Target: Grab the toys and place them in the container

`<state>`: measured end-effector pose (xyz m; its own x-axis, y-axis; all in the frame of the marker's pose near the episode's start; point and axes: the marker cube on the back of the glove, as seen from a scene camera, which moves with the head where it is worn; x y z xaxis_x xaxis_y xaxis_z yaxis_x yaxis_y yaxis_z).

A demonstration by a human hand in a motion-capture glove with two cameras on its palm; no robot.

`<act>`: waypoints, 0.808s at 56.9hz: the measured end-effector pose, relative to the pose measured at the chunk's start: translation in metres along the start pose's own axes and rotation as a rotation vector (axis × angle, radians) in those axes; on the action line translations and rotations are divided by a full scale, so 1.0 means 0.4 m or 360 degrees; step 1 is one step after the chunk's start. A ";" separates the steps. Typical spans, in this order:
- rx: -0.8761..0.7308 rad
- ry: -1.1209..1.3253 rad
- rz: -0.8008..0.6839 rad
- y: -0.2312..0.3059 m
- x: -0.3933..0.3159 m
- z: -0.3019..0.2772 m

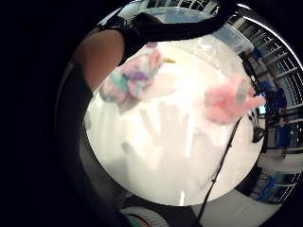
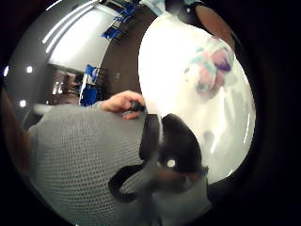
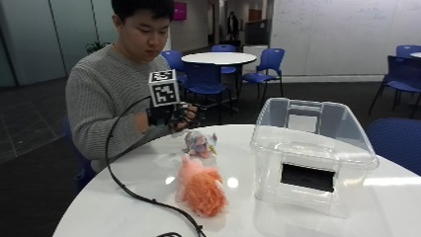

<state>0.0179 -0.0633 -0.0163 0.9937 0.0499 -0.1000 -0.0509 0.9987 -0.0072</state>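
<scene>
At the round white table (image 3: pixel 118 207) the person holds the gloved right hand (image 3: pixel 172 117) up above the near edge, fingers loosely spread and gripping nothing. Just beyond it sits a small pastel toy (image 3: pixel 199 143), with a pink furry toy (image 3: pixel 200 188) lying nearer the middle, both well clear of the clear plastic container (image 3: pixel 313 158). The little-finger camera catches both toys on the tabletop; the thumb camera shows only the pastel one, plus the bare left hand (image 2: pixel 123 102).
</scene>
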 end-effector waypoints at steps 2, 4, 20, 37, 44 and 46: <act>0.0001 0.0040 0.0025 -0.045 0.011 -0.005; -0.0001 0.0073 0.0049 -0.089 0.026 -0.012; -0.0116 0.0073 0.0096 -0.184 0.070 0.031; -0.0546 0.0160 0.0135 -0.159 0.054 0.246; -0.0601 0.0276 0.0106 -0.155 0.020 0.291; -0.0610 0.0306 0.0097 -0.156 0.016 0.289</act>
<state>0.0391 -0.1240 0.0987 0.9530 0.0693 -0.2948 -0.1782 0.9154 -0.3609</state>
